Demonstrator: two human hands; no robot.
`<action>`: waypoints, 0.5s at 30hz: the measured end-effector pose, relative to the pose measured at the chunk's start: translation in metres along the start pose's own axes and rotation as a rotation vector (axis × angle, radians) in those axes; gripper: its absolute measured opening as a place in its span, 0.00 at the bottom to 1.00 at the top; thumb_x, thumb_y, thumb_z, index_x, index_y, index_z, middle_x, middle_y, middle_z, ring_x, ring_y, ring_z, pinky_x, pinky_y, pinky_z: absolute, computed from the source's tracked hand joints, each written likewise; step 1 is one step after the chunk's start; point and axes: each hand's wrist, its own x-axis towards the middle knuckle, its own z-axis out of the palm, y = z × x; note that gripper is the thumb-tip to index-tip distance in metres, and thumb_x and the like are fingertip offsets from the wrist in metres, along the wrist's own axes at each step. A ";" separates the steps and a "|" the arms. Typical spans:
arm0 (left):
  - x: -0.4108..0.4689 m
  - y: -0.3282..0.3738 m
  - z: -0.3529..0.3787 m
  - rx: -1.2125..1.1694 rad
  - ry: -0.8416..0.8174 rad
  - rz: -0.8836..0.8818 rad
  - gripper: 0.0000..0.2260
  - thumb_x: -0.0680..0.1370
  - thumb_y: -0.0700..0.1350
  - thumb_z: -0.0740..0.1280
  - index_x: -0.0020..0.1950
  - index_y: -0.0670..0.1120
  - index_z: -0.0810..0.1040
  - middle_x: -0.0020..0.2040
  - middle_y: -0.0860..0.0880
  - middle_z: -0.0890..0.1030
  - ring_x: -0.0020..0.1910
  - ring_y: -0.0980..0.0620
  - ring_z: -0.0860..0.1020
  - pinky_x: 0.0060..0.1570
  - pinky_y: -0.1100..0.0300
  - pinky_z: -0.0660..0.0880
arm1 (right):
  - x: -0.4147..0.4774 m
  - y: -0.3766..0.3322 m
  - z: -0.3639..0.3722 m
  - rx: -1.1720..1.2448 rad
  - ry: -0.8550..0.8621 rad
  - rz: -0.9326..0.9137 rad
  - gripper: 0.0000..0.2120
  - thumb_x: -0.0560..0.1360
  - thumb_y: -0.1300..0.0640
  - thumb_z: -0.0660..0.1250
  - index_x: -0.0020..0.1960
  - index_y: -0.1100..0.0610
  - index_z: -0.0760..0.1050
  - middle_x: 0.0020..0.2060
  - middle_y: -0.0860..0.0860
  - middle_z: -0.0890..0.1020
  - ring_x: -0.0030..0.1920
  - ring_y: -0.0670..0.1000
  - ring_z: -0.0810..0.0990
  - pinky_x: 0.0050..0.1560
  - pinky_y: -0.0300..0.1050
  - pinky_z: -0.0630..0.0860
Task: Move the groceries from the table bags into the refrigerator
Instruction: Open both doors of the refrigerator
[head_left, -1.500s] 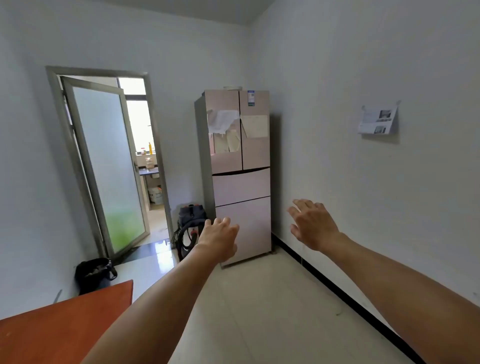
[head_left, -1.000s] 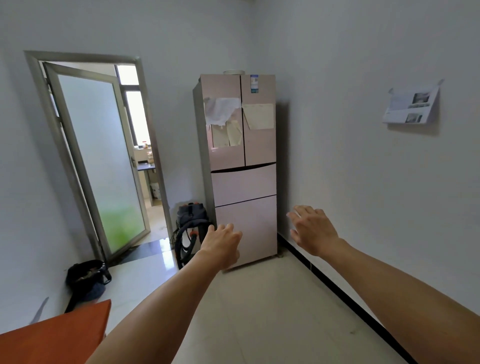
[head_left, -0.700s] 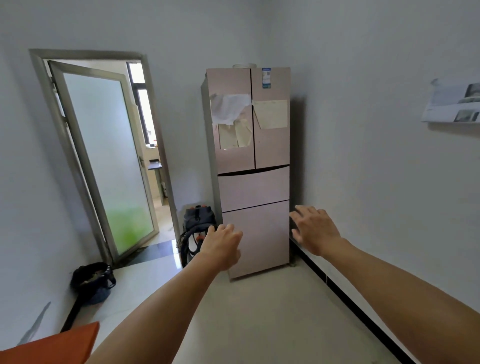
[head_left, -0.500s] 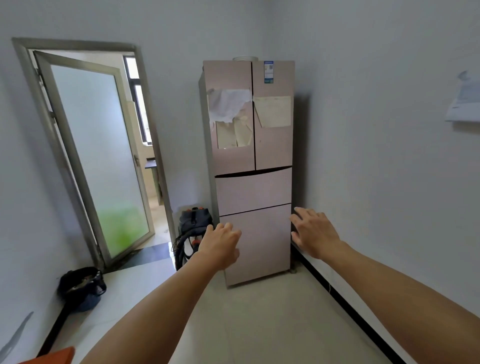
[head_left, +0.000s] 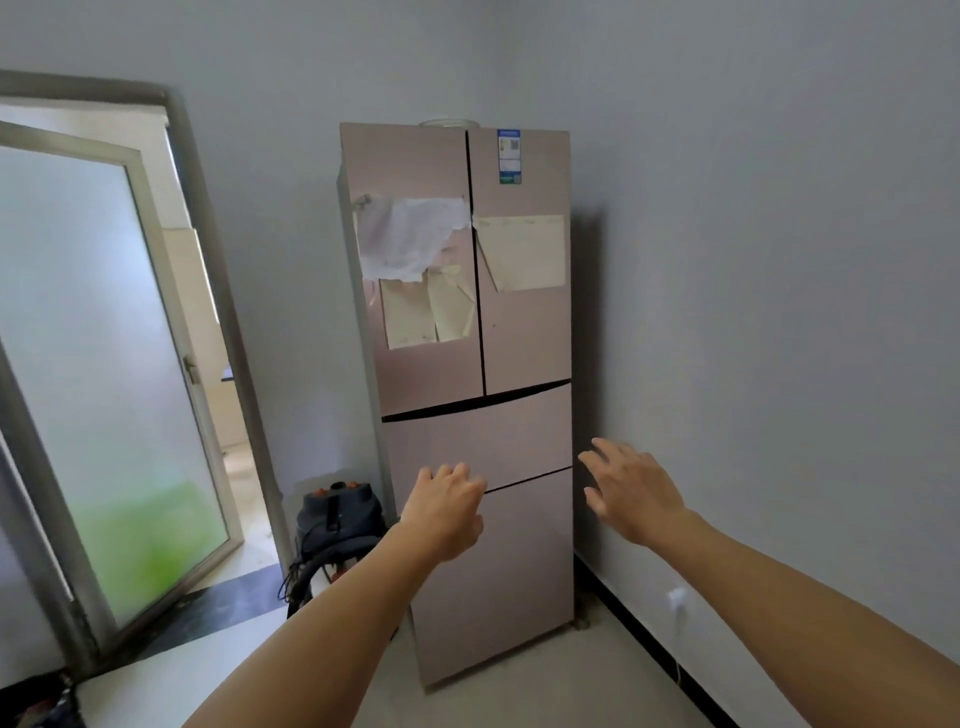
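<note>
Pink-beige refrigerator (head_left: 478, 415), head view: stands in room corner, right side near wall, upper doors and both drawers closed. Paper sheets (head_left: 415, 236) stuck on upper doors. Left hand (head_left: 447, 512) raised before drawers, fingers loosely curled, holding nothing. Right hand (head_left: 631, 493) by fridge's right edge, fingers spread, empty. Frosted glass door (head_left: 98, 364) ajar at left. Dark vacuum cleaner (head_left: 337, 519) on floor beside fridge.

Single head-worn wide-angle view, standing height, facing forward and slightly down. Tall pinkish-beige multi-door metal refrigerator (head_left: 524, 338) near, centre frame. Left hand (head_left: 447, 512) and right hand (head_left: 631, 493) reach in from bottom edge. Frosted glass door (head_left: 104, 364) at left edge.
</note>
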 end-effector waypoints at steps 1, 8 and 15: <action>0.018 -0.004 0.009 0.000 0.000 0.013 0.15 0.80 0.49 0.60 0.64 0.46 0.70 0.59 0.44 0.72 0.58 0.44 0.71 0.60 0.49 0.66 | 0.017 0.006 0.010 0.001 -0.004 0.011 0.20 0.79 0.47 0.57 0.68 0.55 0.68 0.68 0.55 0.69 0.64 0.56 0.71 0.59 0.49 0.72; 0.159 -0.034 0.066 0.006 0.007 0.019 0.14 0.80 0.49 0.60 0.63 0.46 0.70 0.59 0.44 0.72 0.58 0.43 0.70 0.59 0.49 0.66 | 0.143 0.045 0.087 -0.008 -0.016 -0.013 0.21 0.79 0.48 0.56 0.70 0.55 0.66 0.67 0.56 0.69 0.64 0.57 0.70 0.59 0.51 0.72; 0.310 -0.065 0.094 0.003 0.030 -0.002 0.15 0.80 0.49 0.59 0.65 0.46 0.70 0.61 0.45 0.71 0.60 0.43 0.69 0.61 0.49 0.64 | 0.294 0.099 0.142 0.011 0.024 -0.037 0.20 0.78 0.49 0.58 0.68 0.55 0.67 0.64 0.54 0.71 0.59 0.55 0.73 0.54 0.49 0.74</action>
